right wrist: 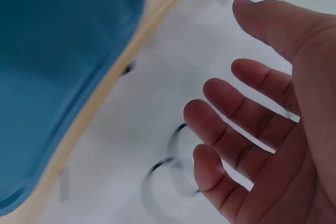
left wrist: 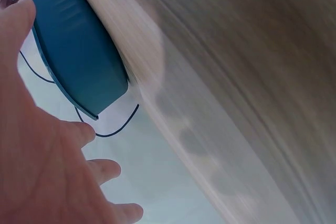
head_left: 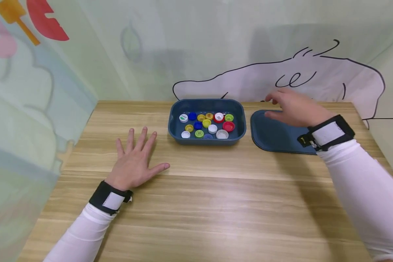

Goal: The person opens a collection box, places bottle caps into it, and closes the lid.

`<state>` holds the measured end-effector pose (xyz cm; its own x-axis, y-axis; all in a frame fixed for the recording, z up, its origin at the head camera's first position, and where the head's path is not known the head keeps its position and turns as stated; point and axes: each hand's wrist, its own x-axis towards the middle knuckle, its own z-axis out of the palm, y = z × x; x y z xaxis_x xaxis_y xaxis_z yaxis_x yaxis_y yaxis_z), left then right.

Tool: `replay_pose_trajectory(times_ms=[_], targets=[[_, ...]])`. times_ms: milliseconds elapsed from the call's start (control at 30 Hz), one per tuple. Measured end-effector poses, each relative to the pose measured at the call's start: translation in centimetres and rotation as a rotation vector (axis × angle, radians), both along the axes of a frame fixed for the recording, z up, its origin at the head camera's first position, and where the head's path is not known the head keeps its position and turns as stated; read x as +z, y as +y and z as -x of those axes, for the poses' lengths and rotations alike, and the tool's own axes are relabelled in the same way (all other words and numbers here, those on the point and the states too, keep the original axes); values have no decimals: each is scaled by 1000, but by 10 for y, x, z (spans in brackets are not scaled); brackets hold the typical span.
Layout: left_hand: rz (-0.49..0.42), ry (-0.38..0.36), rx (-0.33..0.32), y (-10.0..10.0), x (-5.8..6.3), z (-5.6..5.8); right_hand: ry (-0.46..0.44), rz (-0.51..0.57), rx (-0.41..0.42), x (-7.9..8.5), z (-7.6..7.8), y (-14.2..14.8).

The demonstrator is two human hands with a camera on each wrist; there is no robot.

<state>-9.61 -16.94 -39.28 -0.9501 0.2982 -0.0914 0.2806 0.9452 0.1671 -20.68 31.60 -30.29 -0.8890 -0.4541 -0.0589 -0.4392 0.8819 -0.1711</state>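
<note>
My left hand [head_left: 132,165] is left of a dark blue tub, fingers spread and holding nothing. In the left wrist view its palm [left wrist: 42,156] shows apart from the tabletop, with the tub's side [left wrist: 79,51] beyond the thumb. Inside the tub [head_left: 207,142] lie several plastic bottle caps, among them a red cap [head_left: 228,126], a yellow cap [head_left: 206,123] and a white cap [head_left: 212,128]. My right hand [head_left: 296,107] is above a flat dark blue lid [head_left: 272,136], its fingers loosely bent around nothing. The right wrist view shows that palm [right wrist: 283,171] bare, with the lid's edge [right wrist: 105,77] at left.
Both tub and lid lie near the back edge of the wooden table [head_left: 196,203], the lid right of the tub. A printed cloth backdrop [head_left: 199,47] stands right behind the table, and another patterned panel [head_left: 29,109] rises along the left side.
</note>
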Motion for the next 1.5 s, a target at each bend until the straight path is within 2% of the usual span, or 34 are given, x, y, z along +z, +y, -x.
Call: replay_pose_trajectory(times_ms=[133,300,433,567,733,900,1200,1500], targets=[[1,2,-1,-1,0,0,-41,-11,-108,-14,-6,43],[4,6,0,-3,-1,0,-91,-85,-268,-30,-14,95],[3,6,1,-3,-1,0,-81,-118,-324,-43,-19,129],[3,7,-1,-3,0,-1,-99,-124,-369,-53,-23,149],[-4,2,5,-3,1,-1,-137,-110,-404,-61,-27,157],[-7,-3,11,-2,1,-1,-119,-80,-423,-66,-30,159],[1,2,12,-3,2,-3,-144,-63,-372,-65,-35,160],[2,-5,2,-1,2,-6,-180,-42,-324,-64,-52,139]])
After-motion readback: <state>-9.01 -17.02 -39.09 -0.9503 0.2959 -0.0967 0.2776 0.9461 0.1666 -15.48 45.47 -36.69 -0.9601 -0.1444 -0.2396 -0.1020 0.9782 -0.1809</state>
